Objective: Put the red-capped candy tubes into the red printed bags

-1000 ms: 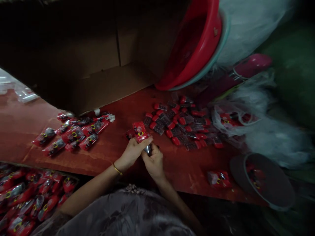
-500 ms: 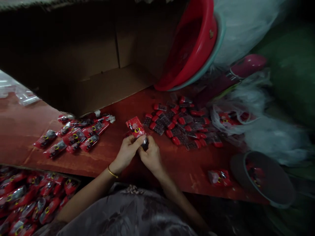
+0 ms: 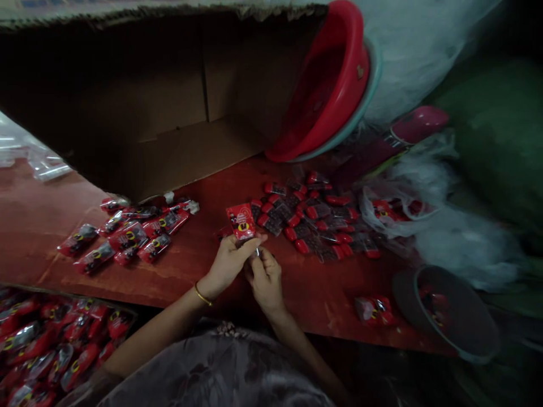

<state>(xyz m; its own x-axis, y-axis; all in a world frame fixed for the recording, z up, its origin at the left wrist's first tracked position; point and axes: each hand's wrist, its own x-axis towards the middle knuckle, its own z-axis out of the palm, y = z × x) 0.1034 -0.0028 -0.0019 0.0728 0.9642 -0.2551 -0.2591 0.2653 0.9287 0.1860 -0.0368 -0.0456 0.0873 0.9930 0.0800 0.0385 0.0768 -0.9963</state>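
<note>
My left hand (image 3: 229, 262) is closed on the lower part of a red printed packet (image 3: 241, 220), which points away from me above the red table (image 3: 186, 282). My right hand (image 3: 266, 278) is closed at the packet's lower end, its fingers pinched beside my left fingertips; a small shiny part shows between the hands. Just beyond them to the right lies a pile of small clear cases with red ends (image 3: 311, 217). Several filled red packets (image 3: 129, 234) lie in a group to the left.
A large cardboard box (image 3: 182, 152) stands open behind the hands. Red basin (image 3: 354, 73) leans at its right. A purple bottle (image 3: 419, 125), plastic bag (image 3: 382, 212) and grey bucket (image 3: 458, 316) are at right. More packets (image 3: 76, 339) fill a container at lower left.
Both hands and the packet have moved slightly right. My right hand has turned and sits a little lower, its fingers now curled at the packet's lower end. The view has shifted slightly.
</note>
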